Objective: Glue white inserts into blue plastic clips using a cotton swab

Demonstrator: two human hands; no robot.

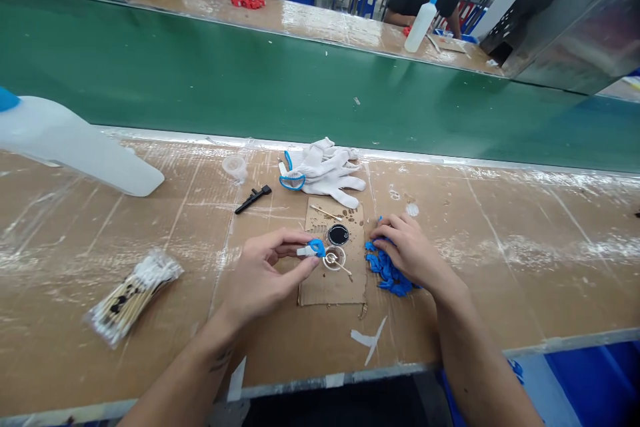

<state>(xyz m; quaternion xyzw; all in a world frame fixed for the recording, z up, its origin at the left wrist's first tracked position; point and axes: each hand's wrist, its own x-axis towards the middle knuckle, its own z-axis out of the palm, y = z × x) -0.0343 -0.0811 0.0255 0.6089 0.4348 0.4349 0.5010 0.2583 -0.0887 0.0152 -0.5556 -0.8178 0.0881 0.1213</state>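
Blue and white, a small piece (313,249) sits pinched in the left hand (267,270); the right hand (409,248), grip unclear, touches a blue pile (391,278).

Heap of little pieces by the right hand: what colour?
The heap is blue, clearest in the head view.

One head-worn camera looked forward and down from close above the desk (500,293), left hand (267,270) and right hand (407,247) just below mid-frame.
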